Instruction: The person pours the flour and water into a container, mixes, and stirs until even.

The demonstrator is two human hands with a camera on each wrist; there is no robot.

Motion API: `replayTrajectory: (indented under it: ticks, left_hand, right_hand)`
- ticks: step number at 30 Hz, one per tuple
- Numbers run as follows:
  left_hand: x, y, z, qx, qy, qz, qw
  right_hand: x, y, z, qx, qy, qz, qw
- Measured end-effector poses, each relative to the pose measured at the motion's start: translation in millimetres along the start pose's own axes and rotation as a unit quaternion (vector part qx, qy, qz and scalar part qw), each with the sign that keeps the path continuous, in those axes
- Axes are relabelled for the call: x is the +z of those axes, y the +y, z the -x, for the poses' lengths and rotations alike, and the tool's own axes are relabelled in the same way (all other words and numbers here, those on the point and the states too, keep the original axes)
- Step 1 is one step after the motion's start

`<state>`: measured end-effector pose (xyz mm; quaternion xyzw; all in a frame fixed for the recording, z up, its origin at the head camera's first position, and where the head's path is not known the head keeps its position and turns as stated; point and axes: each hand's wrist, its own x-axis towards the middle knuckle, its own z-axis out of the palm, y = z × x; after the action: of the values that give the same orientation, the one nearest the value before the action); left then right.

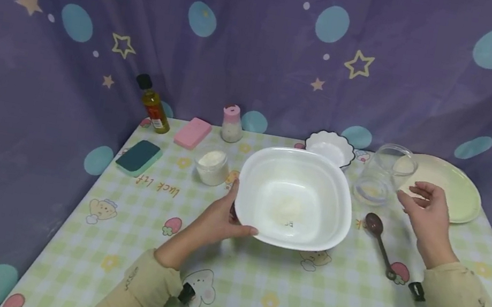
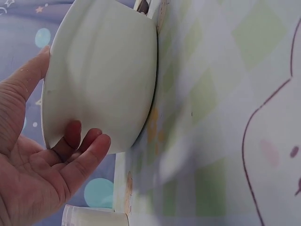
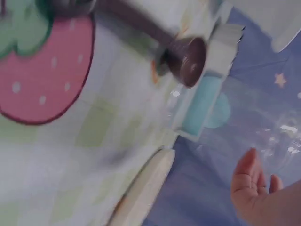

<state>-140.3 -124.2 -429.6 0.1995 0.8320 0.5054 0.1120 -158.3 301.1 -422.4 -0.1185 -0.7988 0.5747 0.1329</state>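
My left hand (image 1: 221, 221) grips the left side of a white basin (image 1: 267, 173), its thumb over the rim and its fingers against the outer wall (image 2: 103, 70). A small patch of pale powder (image 1: 289, 208) lies on the basin's floor. At the right, my right hand (image 1: 428, 216) hovers beside a clear plastic cup (image 1: 370, 192), with fingers loosely bent and nothing seen between them. Below the cup lies a brown spoon (image 1: 374, 225), its bowl end pointing away from me. A clear jar of white powder (image 1: 212, 167) stands left of the basin.
Behind the basin is a white scalloped dish (image 1: 329, 144); a pale green plate (image 1: 465, 198) lies at the far right. Toward the back left are an oil bottle (image 1: 154, 108), a pink sponge (image 1: 193, 132), a pink-topped shaker (image 1: 232, 125) and a dark green sponge (image 1: 140, 156).
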Motion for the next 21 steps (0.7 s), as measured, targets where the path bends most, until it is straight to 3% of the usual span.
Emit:
replayTrajectory:
  ticks: [4, 8, 13, 21]
  left_hand:
    - [0.4, -1.4, 0.9, 0.004, 0.001, 0.009, 0.9999]
    - [1.1, -2.7, 0.5, 0.004, 0.000, 0.011, 0.9999]
    - [1.3, -1.5, 1.1, -0.003, 0.000, 0.004, 1.0000]
    - [1.3, -1.8, 2.3, 0.001, 0.001, 0.006, 1.0000]
  right_hand:
    - [2, 4, -15, 0.009, -0.076, 0.058, 0.995]
    - [8, 7, -28, 0.024, -0.120, 0.049, 0.991]
    - [15, 16, -41, 0.030, -0.133, 0.050, 0.989]
    - [23, 33, -51, 0.018, -0.108, 0.032, 0.994]
